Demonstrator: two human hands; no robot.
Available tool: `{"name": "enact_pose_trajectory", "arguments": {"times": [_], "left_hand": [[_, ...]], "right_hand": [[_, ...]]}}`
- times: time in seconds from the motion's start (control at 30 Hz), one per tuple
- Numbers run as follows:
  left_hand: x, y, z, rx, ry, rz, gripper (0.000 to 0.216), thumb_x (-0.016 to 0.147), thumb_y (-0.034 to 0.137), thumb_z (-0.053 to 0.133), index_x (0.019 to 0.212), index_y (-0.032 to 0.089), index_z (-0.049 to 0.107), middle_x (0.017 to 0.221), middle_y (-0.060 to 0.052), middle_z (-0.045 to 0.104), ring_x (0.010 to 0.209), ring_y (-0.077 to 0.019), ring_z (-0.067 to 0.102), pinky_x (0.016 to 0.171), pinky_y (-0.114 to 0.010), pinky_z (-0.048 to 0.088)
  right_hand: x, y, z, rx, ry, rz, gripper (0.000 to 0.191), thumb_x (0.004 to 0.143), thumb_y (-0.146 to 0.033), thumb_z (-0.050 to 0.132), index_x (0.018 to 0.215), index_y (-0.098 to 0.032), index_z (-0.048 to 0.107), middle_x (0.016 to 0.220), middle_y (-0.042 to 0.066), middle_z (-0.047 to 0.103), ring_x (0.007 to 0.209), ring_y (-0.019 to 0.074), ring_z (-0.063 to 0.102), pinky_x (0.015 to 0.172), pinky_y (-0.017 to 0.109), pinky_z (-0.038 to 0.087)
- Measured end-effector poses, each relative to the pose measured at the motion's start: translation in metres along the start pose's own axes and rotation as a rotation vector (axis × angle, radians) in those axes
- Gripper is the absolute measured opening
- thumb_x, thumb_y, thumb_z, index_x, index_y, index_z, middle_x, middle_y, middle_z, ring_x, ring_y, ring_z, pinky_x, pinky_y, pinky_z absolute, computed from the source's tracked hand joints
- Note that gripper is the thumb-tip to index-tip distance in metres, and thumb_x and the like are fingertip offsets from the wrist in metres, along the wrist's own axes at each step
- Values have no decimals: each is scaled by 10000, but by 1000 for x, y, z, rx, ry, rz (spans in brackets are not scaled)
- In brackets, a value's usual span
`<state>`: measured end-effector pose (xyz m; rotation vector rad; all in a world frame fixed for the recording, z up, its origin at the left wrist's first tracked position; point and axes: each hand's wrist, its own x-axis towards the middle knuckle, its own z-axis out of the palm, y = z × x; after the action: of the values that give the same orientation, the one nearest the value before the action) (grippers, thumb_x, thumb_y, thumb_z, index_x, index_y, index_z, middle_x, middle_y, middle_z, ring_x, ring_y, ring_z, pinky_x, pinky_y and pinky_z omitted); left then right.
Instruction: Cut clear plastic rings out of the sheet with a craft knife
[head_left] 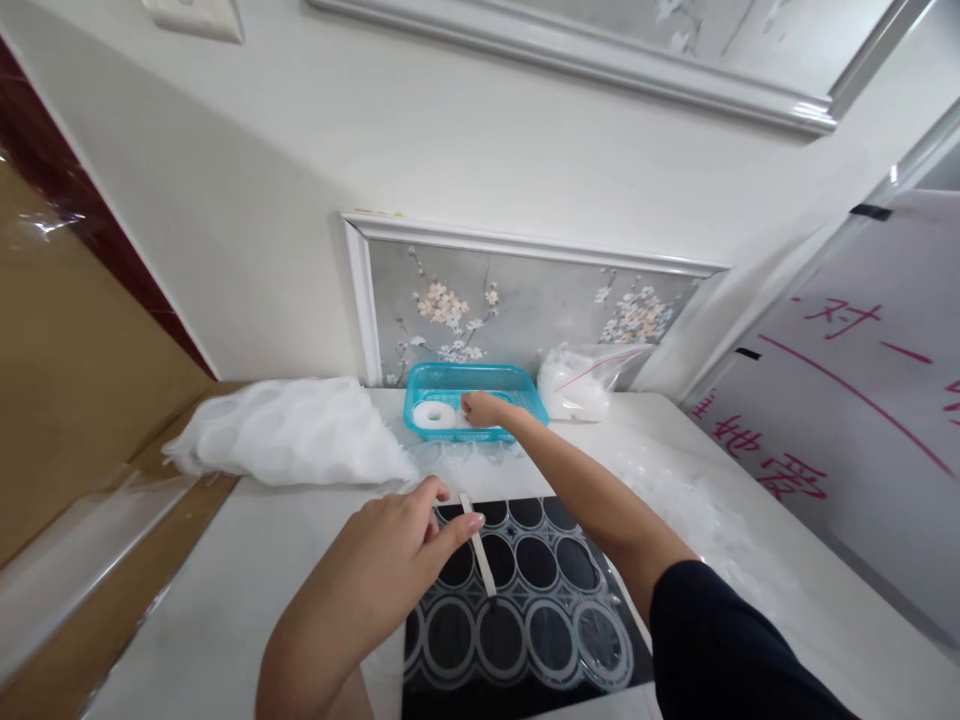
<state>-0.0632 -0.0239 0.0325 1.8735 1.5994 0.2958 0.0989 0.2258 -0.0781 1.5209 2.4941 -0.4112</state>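
My right hand [484, 408] reaches into a blue plastic basket [532, 408], its fingers curled down. Whatever is between those fingertips is hidden. Beside it in the basket lies a white ring-shaped disc [435, 414] with a small centre hole. My left hand [401, 535] hovers over a black sheet [517, 690] printed with rows of grey-ringed circles. Its thumb and index finger are apart. A thin white stick [484, 567] slants over the sheet and passes behind the left thumb tip; I see no clear grip on it.
White dimpled padding [292, 430] lies left of the basket. A clear zip bag [581, 385] with white contents stands to its right. Crumpled clear film [690, 510] spreads over the white table [187, 590]. A framed floral panel [525, 300] and a whiteboard [855, 400] stand behind and right.
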Motion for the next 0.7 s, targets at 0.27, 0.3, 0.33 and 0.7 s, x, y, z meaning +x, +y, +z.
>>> {"name": "enact_pose_trajectory", "arguments": {"times": [0.27, 0.3, 0.33, 0.7], "left_hand": [[3, 0, -1, 2, -2, -16, 474, 925, 644, 403, 1080, 237, 591, 829, -17, 696, 771, -245, 645, 656, -328, 370], [4, 0, -1, 2, -2, -19, 477, 927, 645, 400, 1089, 237, 588, 832, -17, 696, 771, -244, 645, 657, -329, 372], [4, -1, 0, 6, -3, -20, 481, 928, 646, 396, 1094, 237, 586, 833, -17, 695, 768, -243, 643, 659, -331, 373], [4, -2, -1, 10, 17, -21, 526, 922, 657, 396, 1189, 241, 576, 894, -26, 699, 781, -239, 641, 690, -335, 404]], "right_hand": [[-5, 7, -8, 13, -44, 7, 337, 962, -361, 620, 1249, -185, 610, 1282, 89, 624, 1085, 239, 647, 905, 434, 570], [-6, 5, -7, 10, -43, 11, 336, 962, -359, 621, 1250, -187, 610, 1283, 90, 623, 1087, 238, 647, 905, 433, 570], [-6, 3, -6, 6, -37, 15, 335, 962, -358, 621, 1251, -189, 609, 1285, 90, 622, 1088, 237, 646, 906, 432, 569], [-7, -4, -2, -23, 26, -2, 359, 962, -356, 622, 1273, -179, 590, 1283, 99, 620, 1085, 235, 648, 906, 448, 569]]}}
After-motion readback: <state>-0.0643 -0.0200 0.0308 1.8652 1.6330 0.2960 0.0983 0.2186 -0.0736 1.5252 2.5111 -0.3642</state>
